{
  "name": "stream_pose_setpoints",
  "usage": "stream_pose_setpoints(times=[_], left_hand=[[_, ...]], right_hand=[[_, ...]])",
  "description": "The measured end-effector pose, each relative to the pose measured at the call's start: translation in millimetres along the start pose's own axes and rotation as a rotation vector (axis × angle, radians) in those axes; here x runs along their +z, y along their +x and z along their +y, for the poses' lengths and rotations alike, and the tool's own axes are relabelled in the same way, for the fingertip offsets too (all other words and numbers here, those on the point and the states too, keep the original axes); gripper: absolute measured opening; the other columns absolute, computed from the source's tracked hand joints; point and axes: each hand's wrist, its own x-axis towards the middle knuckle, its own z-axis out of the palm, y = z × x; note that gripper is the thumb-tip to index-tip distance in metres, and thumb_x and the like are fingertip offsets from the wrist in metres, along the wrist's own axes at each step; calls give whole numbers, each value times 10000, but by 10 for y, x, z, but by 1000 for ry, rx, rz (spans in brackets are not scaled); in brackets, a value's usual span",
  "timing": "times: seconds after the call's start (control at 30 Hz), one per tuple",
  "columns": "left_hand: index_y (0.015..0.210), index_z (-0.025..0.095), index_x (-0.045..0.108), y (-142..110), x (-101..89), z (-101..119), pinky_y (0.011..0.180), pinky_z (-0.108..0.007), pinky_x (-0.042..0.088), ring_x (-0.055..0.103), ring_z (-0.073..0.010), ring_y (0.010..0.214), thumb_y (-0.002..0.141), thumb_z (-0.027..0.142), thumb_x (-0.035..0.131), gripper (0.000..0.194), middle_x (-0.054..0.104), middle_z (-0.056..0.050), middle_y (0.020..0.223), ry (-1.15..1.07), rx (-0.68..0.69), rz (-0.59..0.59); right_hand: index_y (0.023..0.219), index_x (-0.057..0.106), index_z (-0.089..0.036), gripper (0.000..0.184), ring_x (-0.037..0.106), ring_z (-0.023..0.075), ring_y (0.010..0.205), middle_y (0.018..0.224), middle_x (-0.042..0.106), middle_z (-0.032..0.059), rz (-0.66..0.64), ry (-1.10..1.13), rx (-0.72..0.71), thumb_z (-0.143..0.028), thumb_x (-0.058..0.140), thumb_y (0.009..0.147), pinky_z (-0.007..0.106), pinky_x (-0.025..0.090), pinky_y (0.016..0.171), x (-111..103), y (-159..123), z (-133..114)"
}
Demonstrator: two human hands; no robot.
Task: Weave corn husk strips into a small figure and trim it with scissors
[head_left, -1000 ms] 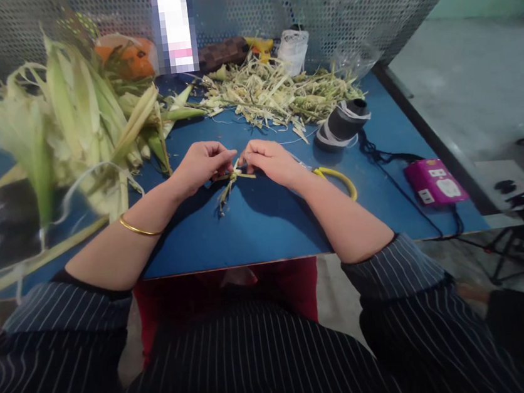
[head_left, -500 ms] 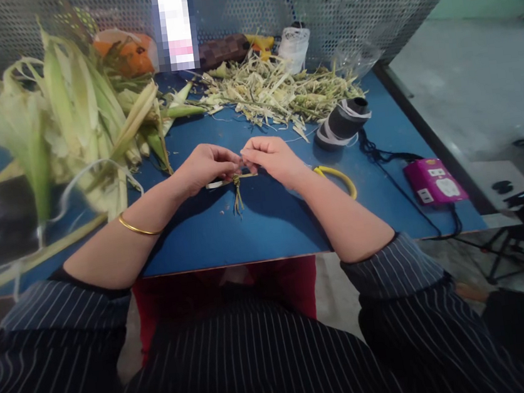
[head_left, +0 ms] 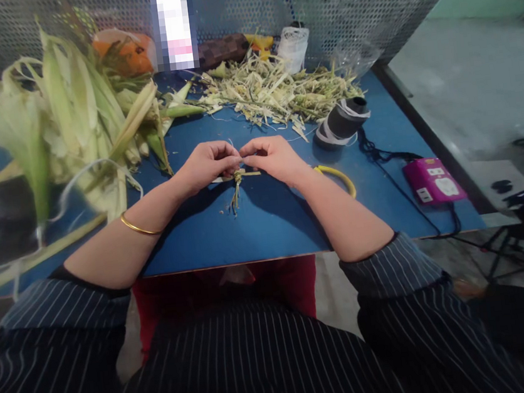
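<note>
A small bundle of corn-husk strips [head_left: 236,188] lies on the blue table [head_left: 265,227], bound at its top, its loose ends trailing toward me. My left hand [head_left: 206,164] and my right hand [head_left: 273,157] meet above it, knuckle to knuckle. Both are closed in a pinch at the bundle's bound top, where a thin pale thread sticks up between the fingertips. Flat husk strips stick out sideways under both hands. A gold bangle circles my left wrist.
A heap of green corn husks [head_left: 68,117] fills the left of the table. Shredded husk scraps [head_left: 278,90] lie at the back before a perforated metal screen. A grey tape roll [head_left: 341,123], yellow-handled scissors [head_left: 338,175], a pink power strip [head_left: 433,180] and a white thread spool [head_left: 292,48] sit at right.
The bundle's loose ends have swung from slanting left to hanging straight toward me. Both hands have closed in tighter over its bound top.
</note>
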Motion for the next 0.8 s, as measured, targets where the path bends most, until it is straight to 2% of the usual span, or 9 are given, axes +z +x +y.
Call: stream_pose_setpoints(times=[0.13, 0.27, 0.4, 0.57, 0.8], left_hand=[[733, 133, 636, 3, 5, -1, 559, -228, 474, 525, -71, 539, 742, 194, 715, 101, 627, -17, 639, -10, 13, -17], [738, 134, 623, 9, 19, -23, 560, -225, 481, 535, -68, 537, 739, 198, 725, 120, 646, -22, 654, -33, -15, 9], [759, 143, 608, 13, 28, -53, 542, -222, 472, 532, -63, 522, 740, 224, 739, 155, 665, -27, 665, -62, -25, 91], [749, 140, 641, 28, 4, -92, 520, -204, 457, 543, -63, 539, 700, 239, 776, 174, 648, -12, 662, -71, -43, 134], [708, 136, 668, 34, -33, -63, 480, -207, 417, 518, -65, 512, 622, 210, 808, 180, 620, 0, 613, -66, -63, 146]], right_hand=[[770, 714, -165, 86, 514, 135, 681, 774, 658, 28, 39, -252, -91, -198, 635, 767, 295, 392, 694, 23, 3, 27], [728, 671, -172, 83, 488, 130, 675, 751, 612, 18, 75, -345, -145, -176, 616, 790, 286, 365, 685, 42, -7, 32], [713, 642, -175, 85, 484, 126, 675, 729, 574, 5, 108, -360, -165, -185, 635, 797, 280, 348, 669, 48, -16, 31], [700, 641, -172, 102, 489, 121, 673, 719, 562, -1, 136, -323, -191, -206, 671, 791, 282, 350, 658, 40, -39, -15], [703, 636, -180, 116, 509, 129, 689, 736, 595, 7, 30, -312, -187, -235, 650, 804, 301, 386, 683, 2, -47, -68]])
